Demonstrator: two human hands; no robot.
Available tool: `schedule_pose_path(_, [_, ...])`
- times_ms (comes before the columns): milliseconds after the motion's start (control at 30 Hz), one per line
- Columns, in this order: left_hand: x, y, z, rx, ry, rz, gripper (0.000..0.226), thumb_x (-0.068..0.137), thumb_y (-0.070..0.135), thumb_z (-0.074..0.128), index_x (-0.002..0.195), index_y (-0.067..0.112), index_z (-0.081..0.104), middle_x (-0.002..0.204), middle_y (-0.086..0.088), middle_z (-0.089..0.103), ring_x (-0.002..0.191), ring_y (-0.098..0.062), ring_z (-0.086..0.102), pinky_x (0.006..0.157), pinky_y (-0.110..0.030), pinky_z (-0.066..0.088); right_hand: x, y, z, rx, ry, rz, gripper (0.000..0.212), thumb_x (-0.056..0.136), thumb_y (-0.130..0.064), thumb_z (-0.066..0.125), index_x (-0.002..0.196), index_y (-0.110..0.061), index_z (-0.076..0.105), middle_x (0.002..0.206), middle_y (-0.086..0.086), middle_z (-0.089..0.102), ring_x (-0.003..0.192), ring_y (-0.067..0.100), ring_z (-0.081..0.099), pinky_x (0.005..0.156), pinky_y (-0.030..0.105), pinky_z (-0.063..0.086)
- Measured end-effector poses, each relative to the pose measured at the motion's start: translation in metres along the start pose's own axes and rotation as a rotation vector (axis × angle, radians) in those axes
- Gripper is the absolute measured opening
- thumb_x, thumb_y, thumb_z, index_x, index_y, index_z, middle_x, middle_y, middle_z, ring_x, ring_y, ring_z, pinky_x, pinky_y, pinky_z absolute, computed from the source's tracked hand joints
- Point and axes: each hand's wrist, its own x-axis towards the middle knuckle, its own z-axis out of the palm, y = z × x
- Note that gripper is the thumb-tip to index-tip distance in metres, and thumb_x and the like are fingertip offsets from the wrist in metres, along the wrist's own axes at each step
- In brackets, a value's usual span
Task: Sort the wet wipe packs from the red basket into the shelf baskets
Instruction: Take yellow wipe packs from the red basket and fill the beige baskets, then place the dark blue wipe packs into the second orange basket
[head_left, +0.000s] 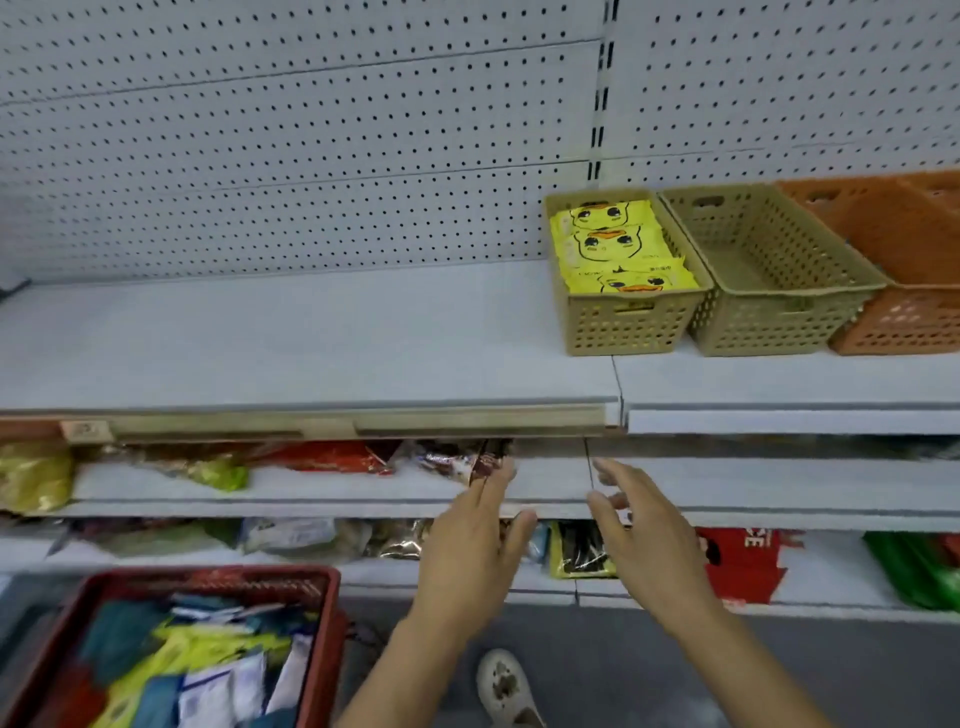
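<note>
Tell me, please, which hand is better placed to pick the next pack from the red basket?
Left, probably. The left hand is empty and lies nearer the red basket, low on that side; the right hand, also empty, would have to cross the left.

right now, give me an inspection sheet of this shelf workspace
surface: grey upper shelf, baskets at its right end
job's things: red basket at lower left holds mixed wet wipe packs; left tan basket holds yellow packs; second tan basket looks empty; orange baskets beside it
clutter: snack bags on lower shelves
grippers: left hand, right hand, both open, holding nothing
cables: nothing seen
surroundings: pegboard behind; shoe on floor
</note>
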Motion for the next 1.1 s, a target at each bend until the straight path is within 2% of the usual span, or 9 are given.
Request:
schedule_pose_path(200, [-0.085, -0.077, -0.001, -0.098, -0.083, -0.269, 0.051, 0.098, 0.053, 0.038, 0.146, 0.036, 0.033, 0.143, 0.012, 0.048, 0.126, -0.011, 0.050, 0.095, -0.029, 0.045, -0.036, -0.022, 0.069, 0.044, -0.248, 0.027, 0.035, 0.095, -0.030, 0.052, 0.130, -0.030, 0.051, 0.121, -0.016, 0.060, 0.101, 0.002, 0.057, 0.086, 0.029, 0.047])
schedule_pose_path(333, [-0.129, -0.144, -0.004, -0.115, -0.125, -0.436, 0.053, 0.098, 0.050, 0.042, 0.147, 0.031, 0.034, 0.147, 0.010, 0.046, 0.131, -0.009, 0.046, 0.102, -0.026, 0.041, -0.047, -0.051, 0.126, 0.067, -0.405, 0.022, 0.028, 0.094, -0.029, 0.055, 0.122, -0.034, 0.056, 0.111, -0.017, 0.062, 0.095, 0.000, 0.059, 0.083, 0.027, 0.050])
schedule_pose_path(467, [-0.159, -0.214, -0.014, -0.197, -0.158, -0.597, 0.052, 0.096, 0.047, 0.049, 0.144, 0.030, 0.039, 0.140, 0.009, 0.054, 0.125, -0.011, 0.053, 0.098, -0.030, 0.045, -0.056, -0.087, 0.201, 0.124, -0.525, 0.029, 0.021, 0.094, -0.029, 0.055, 0.114, -0.033, 0.061, 0.108, -0.017, 0.064, 0.097, -0.001, 0.060, 0.089, 0.029, 0.051])
schedule_pose_path(633, [-0.193, -0.317, -0.029, -0.292, -0.238, -0.779, 0.048, 0.096, 0.039, 0.053, 0.140, 0.022, 0.045, 0.134, 0.000, 0.058, 0.118, -0.019, 0.058, 0.096, -0.032, 0.047, -0.074, -0.135, 0.309, 0.129, -0.719, 0.034, 0.019, 0.094, -0.019, 0.056, 0.107, -0.029, 0.065, 0.101, -0.016, 0.067, 0.090, -0.004, 0.060, 0.078, 0.013, 0.045])
schedule_pose_path(733, [-0.207, -0.384, -0.036, -0.354, -0.255, -0.886, 0.047, 0.096, 0.037, 0.055, 0.138, 0.019, 0.047, 0.132, -0.003, 0.059, 0.114, -0.020, 0.060, 0.096, -0.034, 0.047, -0.084, -0.148, 0.374, 0.110, -0.818, 0.083, 0.021, 0.093, -0.016, 0.056, 0.112, -0.019, 0.066, 0.107, -0.011, 0.067, 0.092, 0.003, 0.062, 0.078, 0.013, 0.046])
schedule_pose_path(867, [-0.204, -0.453, -0.037, -0.452, -0.244, -0.980, 0.044, 0.095, 0.031, 0.059, 0.134, 0.013, 0.050, 0.129, -0.004, 0.059, 0.114, -0.022, 0.059, 0.098, -0.036, 0.047, -0.084, -0.152, 0.436, 0.034, -0.874, 0.159, 0.023, 0.094, -0.019, 0.056, 0.115, -0.017, 0.065, 0.111, -0.006, 0.067, 0.099, 0.010, 0.063, 0.091, 0.030, 0.050])
schedule_pose_path(967, [-0.195, -0.488, -0.027, -0.491, -0.191, -1.050, 0.042, 0.092, 0.025, 0.064, 0.129, 0.008, 0.052, 0.117, -0.003, 0.059, 0.108, -0.022, 0.058, 0.092, -0.032, 0.047, -0.081, -0.149, 0.477, -0.059, -0.888, 0.192, 0.026, 0.093, -0.020, 0.056, 0.119, -0.018, 0.062, 0.118, -0.001, 0.065, 0.102, 0.015, 0.062, 0.093, 0.034, 0.049])
schedule_pose_path(1067, [-0.189, -0.505, -0.006, -0.487, -0.199, -1.081, 0.035, 0.082, 0.026, 0.075, 0.106, 0.015, 0.054, 0.101, 0.004, 0.060, 0.095, -0.021, 0.062, 0.078, -0.027, 0.046, -0.078, -0.145, 0.514, -0.169, -0.884, 0.174, 0.037, 0.093, -0.020, 0.055, 0.130, -0.022, 0.053, 0.135, 0.002, 0.053, 0.109, 0.020, 0.059, 0.095, 0.035, 0.047])
schedule_pose_path(1100, [-0.189, -0.512, 0.006, -0.461, -0.201, -1.080, 0.044, 0.072, 0.035, 0.080, 0.102, 0.013, 0.056, 0.098, 0.003, 0.064, 0.093, -0.023, 0.065, 0.078, -0.030, 0.049, -0.078, -0.146, 0.524, -0.210, -0.890, 0.174, 0.042, 0.094, -0.018, 0.053, 0.135, -0.025, 0.047, 0.142, 0.002, 0.047, 0.116, 0.021, 0.056, 0.098, 0.035, 0.045])
